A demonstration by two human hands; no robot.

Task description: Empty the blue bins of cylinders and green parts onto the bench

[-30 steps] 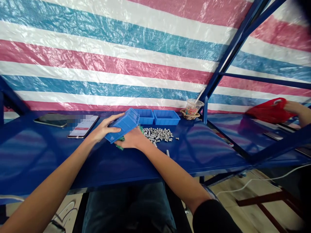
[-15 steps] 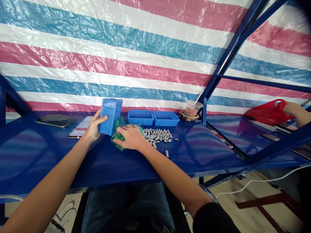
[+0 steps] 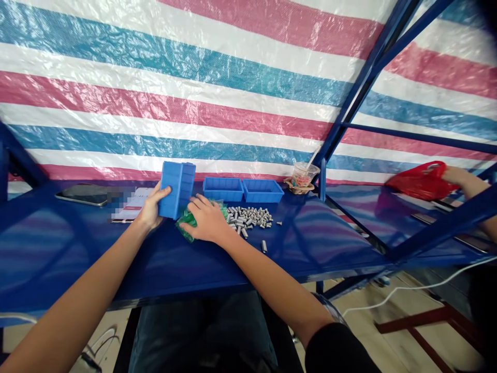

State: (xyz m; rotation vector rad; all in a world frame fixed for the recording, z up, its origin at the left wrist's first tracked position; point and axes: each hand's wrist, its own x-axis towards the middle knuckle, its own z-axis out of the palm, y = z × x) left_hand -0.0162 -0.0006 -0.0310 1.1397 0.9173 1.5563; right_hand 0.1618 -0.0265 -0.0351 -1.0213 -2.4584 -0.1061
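My left hand [image 3: 151, 205] grips a blue plastic bin [image 3: 171, 189], tipped up on its side with its open face turned to the right. My right hand [image 3: 206, 218] is closed over a crumpled green plastic bag [image 3: 186, 228] lying on the table; the palm hides much of the bag. Just right of that hand lies a pile of small metal cylinders [image 3: 250, 217]. One cylinder [image 3: 264, 246] rests apart, nearer the front edge. Behind the pile, two blue bins [image 3: 223, 197] [image 3: 263, 198] stand upright side by side.
A phone [image 3: 82, 194] and a printed sheet [image 3: 134, 206] lie at the left. A plastic cup with a straw [image 3: 305, 174] stands at the back right by a blue frame post [image 3: 323, 181]. Farther right, another person's hand [image 3: 457, 176] touches a red bag [image 3: 417, 181].
The green bag is flatter, with less of it showing beside the bin. The fingers of my right hand have shifted slightly up over it. My left hand still holds the tilted bin.
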